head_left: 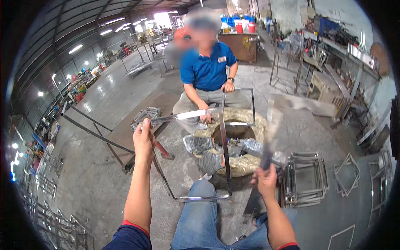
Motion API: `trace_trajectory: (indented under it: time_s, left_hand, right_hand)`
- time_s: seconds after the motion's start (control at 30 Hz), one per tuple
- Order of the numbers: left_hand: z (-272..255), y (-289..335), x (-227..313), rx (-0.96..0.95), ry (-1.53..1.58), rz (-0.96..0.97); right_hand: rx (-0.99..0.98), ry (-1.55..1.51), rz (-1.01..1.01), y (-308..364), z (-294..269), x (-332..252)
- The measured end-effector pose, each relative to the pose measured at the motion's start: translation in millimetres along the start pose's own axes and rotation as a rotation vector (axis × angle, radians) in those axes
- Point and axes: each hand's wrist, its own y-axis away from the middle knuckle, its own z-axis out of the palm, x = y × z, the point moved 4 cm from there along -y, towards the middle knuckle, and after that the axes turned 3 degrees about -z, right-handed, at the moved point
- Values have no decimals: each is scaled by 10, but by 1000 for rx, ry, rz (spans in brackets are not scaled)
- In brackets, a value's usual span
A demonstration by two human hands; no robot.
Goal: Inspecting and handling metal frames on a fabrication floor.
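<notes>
Gripping a metal frame (pixel 225 154) by its upper left corner, the left hand (pixel 143 139) holds it in front of the person, between the two arms. The frame is an open rectangle whose longer sides run up and down; its far right side is nearly upright, leaning slightly so that the foot lies further right than the top. Its upper bar points from the left hand away to the right, rising a little, toward a co-worker (pixel 208 68), and its lower bar crosses in front of the knee of the jeans (pixel 198 216); whether they touch, I cannot tell. The left forearm rises steeply from the lower edge, thumb up against the corner, fingers closed. The right forearm slants up and to the left, and the right hand (pixel 264 181) is curled around the dark lower end of a tool (pixel 266 160), which points upward, its upper part too blurred to name. Beyond the metal frame, a padded ring (pixel 259 121) lies on the floor (pixel 104 175). The co-worker's hand (pixel 228 86) holds a second frame (pixel 253 106) above it. Stacked frames (pixel 308 179) lie right of the right hand.
</notes>
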Motion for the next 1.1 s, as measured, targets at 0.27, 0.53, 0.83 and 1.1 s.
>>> trace_trajectory:
  time_s: [0.27, 0.53, 0.83, 1.1]
  left_hand:
    - [-1, -181, -292, 39, 7, -86]
    - [36, -265, -410, 101, -9, -103]
    - [-22, -233, -444, 134, -53, -82]
    - [20, -181, -400, 119, -52, -94]
  right_hand:
    - [-179, 131, 59, -43, 607, 192]
    - [-172, 132, -5, -126, 716, 188]
    - [-240, 320, -113, -130, 778, 26]
    - [-211, 264, -143, -127, 800, 7]
